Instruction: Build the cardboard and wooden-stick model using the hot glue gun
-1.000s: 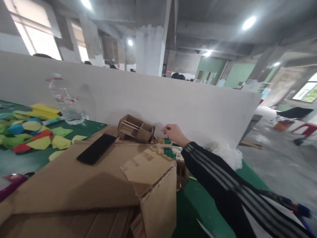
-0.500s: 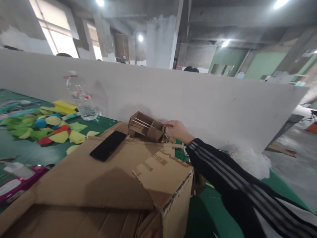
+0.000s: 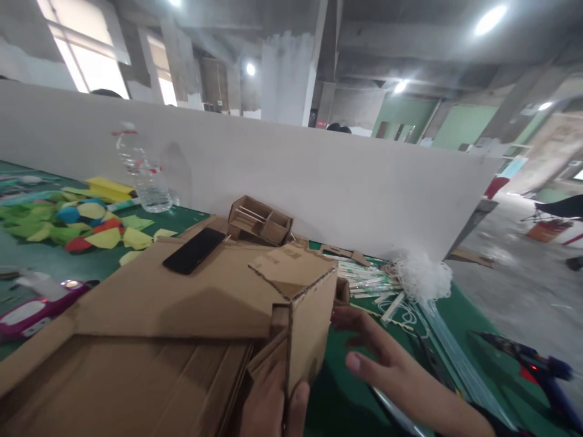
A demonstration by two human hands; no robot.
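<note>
The left hand [image 3: 268, 403] pinches the box's [image 3: 312, 321] near panel, thumb and fingers astride it; the right hand [image 3: 380, 358] is open, contact unclear. The box stands well inside the worktop's [image 3: 341, 394] right edge. Cardboard: probably light, stiffish, easily creased; best held by flat walls.

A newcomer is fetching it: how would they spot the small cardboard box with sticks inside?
Find the long white partition behind the green table. Near its foot, beyond and right of the black phone, sits the open cardboard box. Two pale sticks span it, unlike the flat cardboard sheet in front.
</note>
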